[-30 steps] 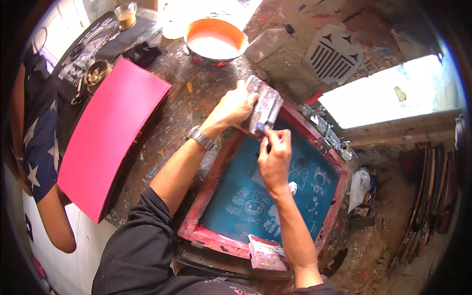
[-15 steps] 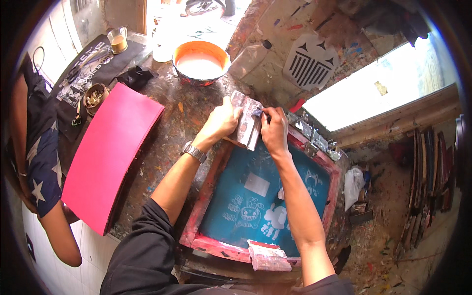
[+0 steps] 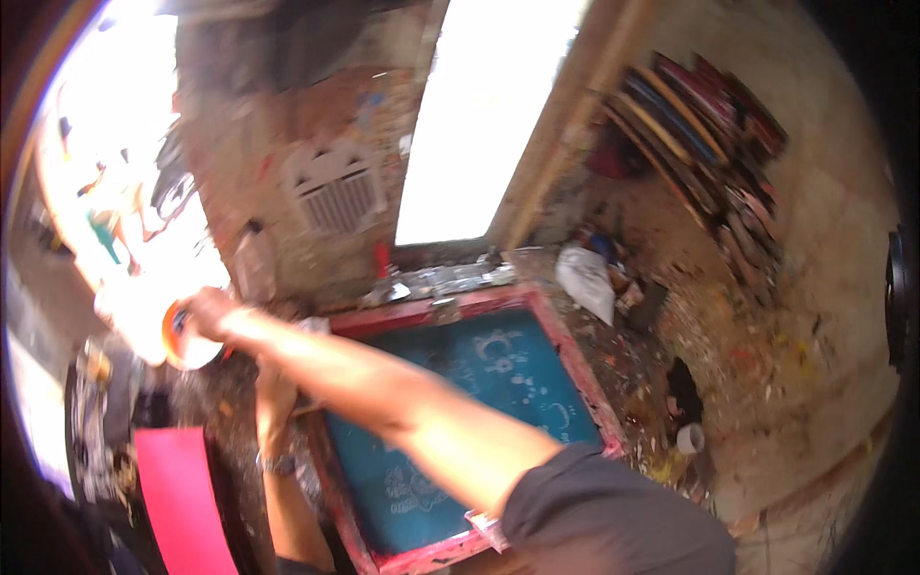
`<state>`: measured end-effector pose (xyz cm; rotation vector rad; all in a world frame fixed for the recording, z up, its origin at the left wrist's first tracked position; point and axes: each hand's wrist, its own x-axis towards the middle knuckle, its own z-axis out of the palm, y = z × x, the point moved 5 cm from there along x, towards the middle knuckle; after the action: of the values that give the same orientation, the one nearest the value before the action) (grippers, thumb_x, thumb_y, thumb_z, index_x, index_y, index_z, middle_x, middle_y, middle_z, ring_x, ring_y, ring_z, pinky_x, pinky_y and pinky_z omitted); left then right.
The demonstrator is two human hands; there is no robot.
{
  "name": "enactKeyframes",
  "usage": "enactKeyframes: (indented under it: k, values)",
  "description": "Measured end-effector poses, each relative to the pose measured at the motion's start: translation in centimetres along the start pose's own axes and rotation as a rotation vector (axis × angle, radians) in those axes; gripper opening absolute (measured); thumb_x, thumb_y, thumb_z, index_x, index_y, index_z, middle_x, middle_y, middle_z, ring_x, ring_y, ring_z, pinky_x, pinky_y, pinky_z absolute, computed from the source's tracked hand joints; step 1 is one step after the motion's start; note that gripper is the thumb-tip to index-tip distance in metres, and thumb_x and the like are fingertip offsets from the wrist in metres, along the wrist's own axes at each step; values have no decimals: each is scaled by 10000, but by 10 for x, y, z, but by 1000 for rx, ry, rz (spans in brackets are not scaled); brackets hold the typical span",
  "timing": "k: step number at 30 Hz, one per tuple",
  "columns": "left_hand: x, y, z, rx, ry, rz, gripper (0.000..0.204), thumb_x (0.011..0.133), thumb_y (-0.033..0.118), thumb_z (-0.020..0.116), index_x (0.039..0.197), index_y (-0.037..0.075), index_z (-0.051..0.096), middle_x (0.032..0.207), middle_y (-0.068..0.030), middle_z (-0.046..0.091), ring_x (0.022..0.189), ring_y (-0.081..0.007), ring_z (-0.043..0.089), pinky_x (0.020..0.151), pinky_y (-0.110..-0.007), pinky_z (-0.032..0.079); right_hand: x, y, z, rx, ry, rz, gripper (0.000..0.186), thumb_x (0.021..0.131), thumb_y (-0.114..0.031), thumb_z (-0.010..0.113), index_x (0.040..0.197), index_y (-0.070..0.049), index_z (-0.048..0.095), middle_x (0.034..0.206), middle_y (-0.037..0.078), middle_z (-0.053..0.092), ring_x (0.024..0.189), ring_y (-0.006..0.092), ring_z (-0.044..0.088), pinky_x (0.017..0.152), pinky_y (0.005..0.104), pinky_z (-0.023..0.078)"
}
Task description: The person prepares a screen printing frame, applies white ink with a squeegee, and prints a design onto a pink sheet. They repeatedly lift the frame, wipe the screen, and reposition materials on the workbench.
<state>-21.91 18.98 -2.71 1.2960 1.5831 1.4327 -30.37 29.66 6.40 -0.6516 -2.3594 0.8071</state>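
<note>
My right hand (image 3: pixel 206 314) is at the orange-lined bucket (image 3: pixel 193 356) at the left, blurred, its fingers closed around a small dark item I cannot make out. My left hand (image 3: pixel 275 388), wearing a metal watch (image 3: pixel 277 464), is partly hidden under my right forearm; the pale block (image 3: pixel 314 328) shows beside it, and I cannot see how its fingers sit. Beneath my arm lies a red wooden screen frame (image 3: pixel 596 402) with blue mesh (image 3: pixel 537 431) and pale cartoon designs. A pink sheet stack (image 3: pixel 182 498) lies to the left.
A bright window (image 3: pixel 479 115) and bright doorway (image 3: pixel 115 134) are overexposed. Stacked boards (image 3: pixel 709 153) lean at the upper right. A white bag (image 3: pixel 585 283), white cup (image 3: pixel 690 439) and foil-like clutter (image 3: pixel 450 281) sit around the frame. A cutout stencil (image 3: pixel 335 187) hangs on the stained wall.
My view has swung sharply. My right hand has left the pale block and stretched up-left to the bucket, crossing over my left arm. My left hand is now mostly behind the right forearm.
</note>
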Motion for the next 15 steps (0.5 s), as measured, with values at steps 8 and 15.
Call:
enactKeyframes:
  k: [8,15]
  values:
    - [7,-56,-44,197,-254,-42,454,1064,231,559,1387,-84,504,1261,-195,623,1153,-243,563,1016,-373,451,-128,-86,-115,-169,319,-419,396,809,-235,769,1124,-13,680,1166,205,678,1065,359,654,957,500,484]
    - [23,-43,-69,499,66,-187,829,1046,513,518,1572,-73,259,1620,-296,308,1507,-354,329,1222,-391,264,-555,4,-418,-675,852,497,461,850,-246,799,1230,-19,672,1173,207,670,1156,386,612,1014,470,473]
